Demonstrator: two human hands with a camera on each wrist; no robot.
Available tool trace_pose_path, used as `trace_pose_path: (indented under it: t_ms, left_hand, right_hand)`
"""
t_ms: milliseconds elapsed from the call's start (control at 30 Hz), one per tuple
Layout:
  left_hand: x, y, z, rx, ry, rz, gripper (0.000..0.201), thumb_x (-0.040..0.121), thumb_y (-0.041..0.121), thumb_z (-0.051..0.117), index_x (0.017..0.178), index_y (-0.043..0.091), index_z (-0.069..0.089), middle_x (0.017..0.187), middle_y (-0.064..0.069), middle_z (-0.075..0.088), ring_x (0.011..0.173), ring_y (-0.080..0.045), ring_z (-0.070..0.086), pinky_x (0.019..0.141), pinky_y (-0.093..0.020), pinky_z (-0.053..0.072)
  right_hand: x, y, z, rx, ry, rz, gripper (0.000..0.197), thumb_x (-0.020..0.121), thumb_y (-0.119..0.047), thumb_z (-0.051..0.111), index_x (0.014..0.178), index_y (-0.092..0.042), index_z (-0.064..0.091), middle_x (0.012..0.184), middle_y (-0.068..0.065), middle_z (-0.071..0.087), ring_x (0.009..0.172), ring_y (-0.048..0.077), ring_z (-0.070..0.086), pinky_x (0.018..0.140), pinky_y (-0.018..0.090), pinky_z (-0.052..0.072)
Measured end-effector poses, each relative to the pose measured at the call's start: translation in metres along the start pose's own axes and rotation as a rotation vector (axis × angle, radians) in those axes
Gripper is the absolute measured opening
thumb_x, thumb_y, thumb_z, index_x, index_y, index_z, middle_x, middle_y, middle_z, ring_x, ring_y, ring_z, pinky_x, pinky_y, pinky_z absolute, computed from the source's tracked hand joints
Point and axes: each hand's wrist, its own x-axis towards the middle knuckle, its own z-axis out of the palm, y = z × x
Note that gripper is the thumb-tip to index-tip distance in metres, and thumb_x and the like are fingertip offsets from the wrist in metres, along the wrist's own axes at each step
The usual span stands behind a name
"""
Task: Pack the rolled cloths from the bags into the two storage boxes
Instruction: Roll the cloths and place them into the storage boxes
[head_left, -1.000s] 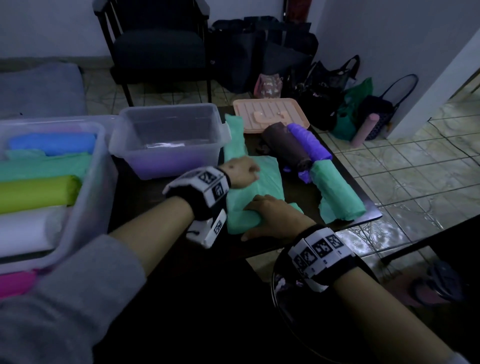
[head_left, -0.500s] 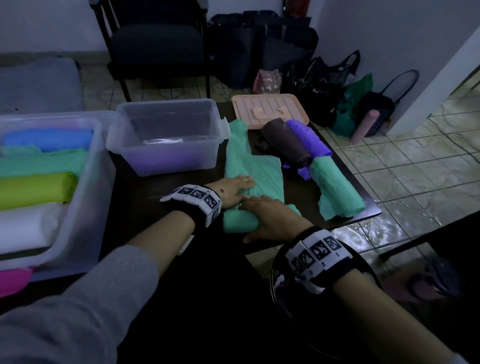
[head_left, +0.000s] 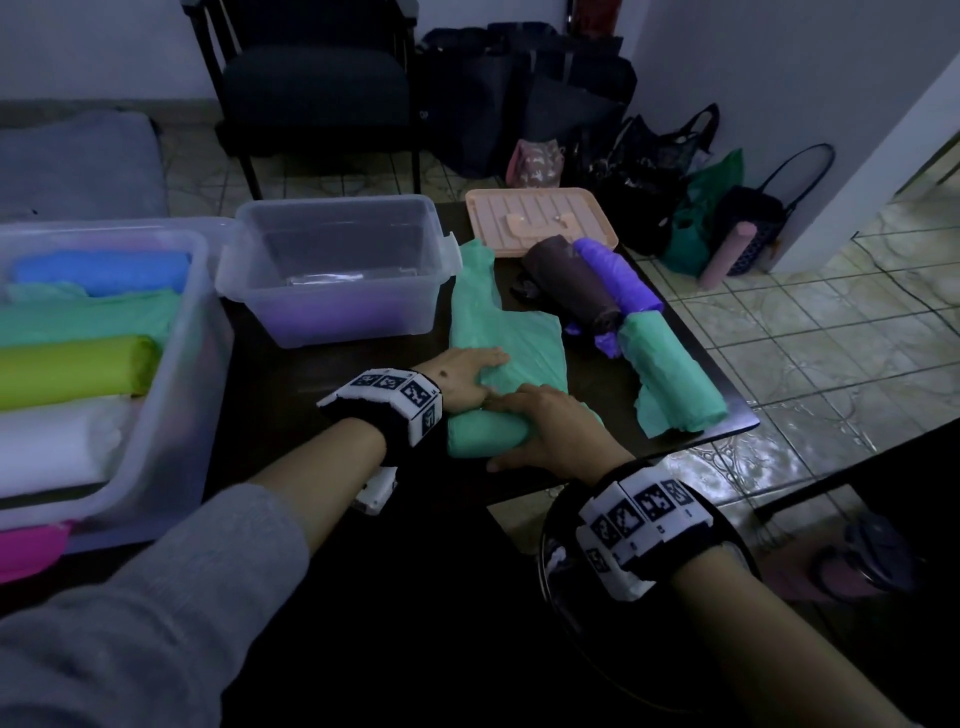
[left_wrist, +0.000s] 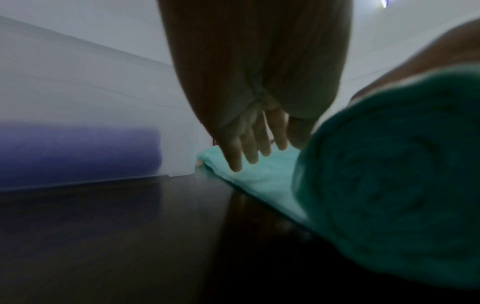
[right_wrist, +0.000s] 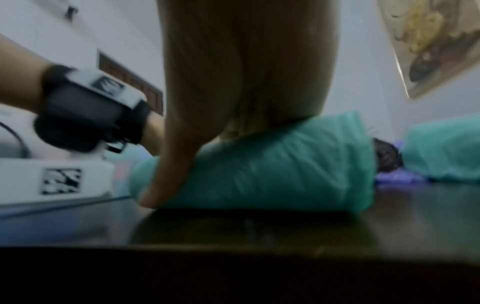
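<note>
Nearest us, right hand (head_left: 558, 434) lies over the rolled end of the mint-green half-rolled cloth (head_left: 506, 353) at the front edge of the dark wooden bench (head_left: 322, 374); thumb down the near side, other fingers hidden behind the roll, so we see it gripping the roll. Left hand (head_left: 467, 376) just beyond, touching the right one, fingers (left_wrist: 249, 152) straight and flat, pressing the unrolled part of the same cloth. Unrolled tail runs away from us along the bench.

Left, large clear plastic storage box (head_left: 171, 364) holds rolled cloths: white, lime-green, green, blue; a pink roll (head_left: 31, 551) sits near the box's front, can't tell if in or out.

Mid bench, small clear plastic storage box (head_left: 337, 270) w/ one purple roll inside. Right of the flat cloth: second mint-green rolled cloth (head_left: 670, 379), then dark brown rolled cloth (head_left: 571, 286) & purple rolled cloth (head_left: 618, 275), side by side.

Behind those, peach plastic lid (head_left: 540, 218). Far: dark bags on the tiled floor (head_left: 779, 332), black chair (head_left: 311, 88).
</note>
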Motion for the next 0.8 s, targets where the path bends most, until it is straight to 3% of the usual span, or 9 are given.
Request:
trace_pose_path:
  t_ms: [67, 167, 267, 367, 467, 533, 633, 700, 800]
  left_hand:
    - [-0.003, 0.004, -0.004, -0.081, 0.152, 0.002, 0.044, 0.095, 0.024, 0.052, 0.138, 0.018, 0.045, 0.147, -0.001, 0.039, 0.137, -0.017, 0.035, 0.112, -0.026, 0.024]
    - [-0.016, 0.016, -0.012, -0.169, 0.314, 0.04, 0.025, 0.093, 0.025, 0.055, 0.113, 0.013, 0.065, 0.114, -0.003, 0.065, 0.102, -0.013, 0.058, 0.087, -0.022, 0.042]
    - [-0.033, 0.021, -0.019, -0.141, 0.189, -0.018, 0.024, 0.09, 0.03, 0.06, 0.105, 0.014, 0.069, 0.103, -0.002, 0.07, 0.094, -0.011, 0.062, 0.082, -0.021, 0.045]
    - [-0.044, 0.017, -0.021, -0.152, 0.004, -0.073, 0.039, 0.079, 0.031, 0.073, 0.114, 0.017, 0.067, 0.112, 0.0, 0.068, 0.104, -0.01, 0.062, 0.095, -0.022, 0.046]
    - [-0.048, 0.019, -0.018, -0.118, -0.049, -0.077, 0.06, 0.068, 0.024, 0.083, 0.123, 0.014, 0.061, 0.118, -0.001, 0.065, 0.108, -0.01, 0.06, 0.093, -0.017, 0.044]
    - [-0.046, 0.021, -0.018, -0.061, -0.047, -0.067, 0.06, 0.067, 0.021, 0.083, 0.122, 0.014, 0.062, 0.118, -0.003, 0.065, 0.108, -0.013, 0.06, 0.089, -0.017, 0.044]
    - [-0.037, 0.024, -0.022, 0.018, -0.085, -0.087, 0.055, 0.07, 0.021, 0.081, 0.122, 0.017, 0.062, 0.118, -0.003, 0.065, 0.107, -0.014, 0.059, 0.087, -0.019, 0.044]
    - [-0.031, 0.025, -0.026, 0.05, -0.144, -0.104, 0.052, 0.074, 0.021, 0.078, 0.123, 0.017, 0.062, 0.119, -0.002, 0.065, 0.107, -0.014, 0.059, 0.091, -0.021, 0.045]
    - [-0.025, 0.025, -0.029, 0.059, -0.27, -0.108, 0.05, 0.078, 0.022, 0.074, 0.126, 0.016, 0.059, 0.121, 0.001, 0.064, 0.109, -0.013, 0.058, 0.1, -0.027, 0.044]
  right_hand:
    - [0.0, 0.002, -0.003, 0.06, 0.008, 0.027, 0.07, 0.064, -0.046, 0.081, 0.125, -0.026, 0.053, 0.119, -0.001, 0.059, 0.112, 0.019, 0.053, 0.091, 0.033, 0.043]
    - [0.007, 0.005, -0.008, 0.057, -0.052, 0.038, 0.066, 0.064, -0.049, 0.08, 0.12, -0.023, 0.056, 0.12, -0.003, 0.061, 0.112, 0.017, 0.054, 0.093, 0.033, 0.044]
    - [0.015, 0.007, -0.015, 0.087, -0.098, 0.044, 0.063, 0.062, -0.048, 0.082, 0.115, -0.021, 0.061, 0.11, -0.002, 0.062, 0.106, 0.016, 0.056, 0.084, 0.026, 0.042]
    - [0.019, 0.004, -0.021, 0.075, -0.13, 0.0, 0.055, 0.065, -0.043, 0.082, 0.11, -0.014, 0.066, 0.1, 0.002, 0.06, 0.094, 0.016, 0.055, 0.073, 0.024, 0.038]
    - [0.023, 0.0, -0.025, 0.027, -0.132, -0.027, 0.056, 0.065, -0.045, 0.082, 0.11, -0.014, 0.068, 0.095, 0.006, 0.057, 0.094, 0.019, 0.055, 0.071, 0.024, 0.036]
    - [0.021, -0.002, -0.026, -0.015, -0.092, 0.001, 0.066, 0.063, -0.049, 0.081, 0.118, -0.019, 0.061, 0.099, 0.002, 0.051, 0.104, 0.02, 0.05, 0.077, 0.024, 0.034]
    - [0.006, -0.006, -0.019, -0.258, 0.006, 0.086, 0.083, 0.063, -0.057, 0.076, 0.13, -0.02, 0.043, 0.12, 0.004, 0.044, 0.12, 0.024, 0.036, 0.094, 0.037, 0.033]
    - [-0.005, -0.009, -0.006, -0.402, 0.012, 0.132, 0.079, 0.07, -0.053, 0.071, 0.13, -0.014, 0.037, 0.128, 0.006, 0.041, 0.123, 0.027, 0.035, 0.099, 0.041, 0.031]
    - [-0.01, -0.006, 0.008, -0.409, 0.024, 0.141, 0.062, 0.081, -0.038, 0.063, 0.129, -0.01, 0.035, 0.129, 0.009, 0.042, 0.123, 0.029, 0.037, 0.104, 0.042, 0.027]
